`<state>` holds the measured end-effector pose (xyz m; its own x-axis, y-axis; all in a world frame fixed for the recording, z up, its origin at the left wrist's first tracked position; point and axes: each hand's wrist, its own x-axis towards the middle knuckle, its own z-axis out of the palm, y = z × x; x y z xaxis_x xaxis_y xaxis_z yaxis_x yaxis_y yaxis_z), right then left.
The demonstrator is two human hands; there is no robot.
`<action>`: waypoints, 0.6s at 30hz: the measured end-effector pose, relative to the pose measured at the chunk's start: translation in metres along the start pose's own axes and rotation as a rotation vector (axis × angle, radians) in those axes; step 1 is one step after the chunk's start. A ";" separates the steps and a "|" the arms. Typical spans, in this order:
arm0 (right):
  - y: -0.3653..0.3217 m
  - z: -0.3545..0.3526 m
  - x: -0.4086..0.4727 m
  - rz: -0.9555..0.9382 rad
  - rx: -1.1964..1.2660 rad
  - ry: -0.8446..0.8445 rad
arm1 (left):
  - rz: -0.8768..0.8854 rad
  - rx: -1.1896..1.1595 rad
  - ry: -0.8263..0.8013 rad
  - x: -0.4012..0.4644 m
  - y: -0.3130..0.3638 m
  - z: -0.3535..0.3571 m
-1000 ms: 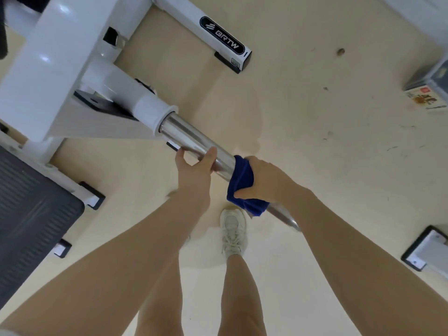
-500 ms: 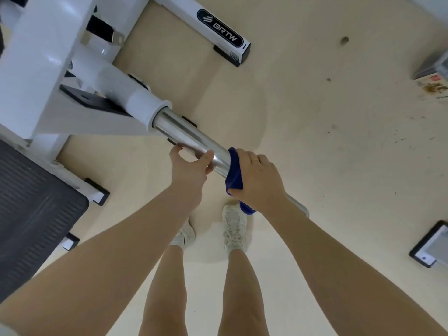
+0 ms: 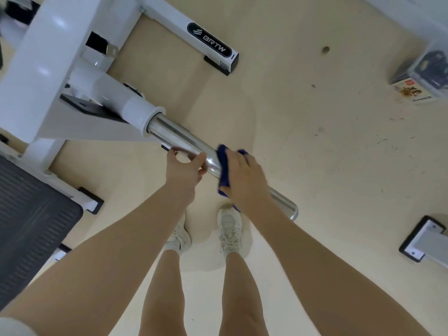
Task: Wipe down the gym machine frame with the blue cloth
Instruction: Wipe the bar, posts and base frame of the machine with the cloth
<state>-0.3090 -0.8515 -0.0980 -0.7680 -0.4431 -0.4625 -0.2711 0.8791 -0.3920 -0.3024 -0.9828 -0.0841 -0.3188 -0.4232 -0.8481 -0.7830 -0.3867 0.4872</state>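
A chrome bar (image 3: 179, 139) sticks out toward me from the white gym machine frame (image 3: 43, 76). My right hand (image 3: 244, 178) grips the blue cloth (image 3: 224, 166) wrapped over the bar, about midway along its length. Only the cloth's left edge and a bit by my fingertips show; my hand hides the rest. My left hand (image 3: 184, 168) holds the bar just left of the cloth, thumb and fingers curled round it. The bar's free end (image 3: 289, 209) pokes out past my right wrist.
A white base beam with a black BRTW label (image 3: 211, 43) lies on the beige floor beyond the bar. A dark ribbed pad (image 3: 31, 219) sits at the left. Another machine foot (image 3: 424, 238) is at the right edge, a box (image 3: 421, 76) at the upper right. My feet stand below the bar.
My right hand has slid the cloth up the bar toward the frame, uncovering the bar's free end. My left hand has kept its grip in about the same spot.
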 end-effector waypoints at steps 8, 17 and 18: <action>0.010 0.029 -0.012 0.014 -0.255 0.201 | -0.023 0.111 -0.036 0.015 0.005 -0.030; -0.039 0.047 0.004 0.139 -0.380 0.364 | -0.025 0.095 -0.146 0.027 0.028 -0.065; -0.056 0.050 0.021 0.125 -0.378 0.398 | -0.013 0.094 -0.131 0.031 0.030 -0.074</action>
<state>-0.2811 -0.9183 -0.1254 -0.9476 -0.2952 -0.1225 -0.2966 0.9550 -0.0072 -0.2964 -1.0682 -0.0805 -0.3705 -0.3058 -0.8771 -0.8320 -0.3105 0.4597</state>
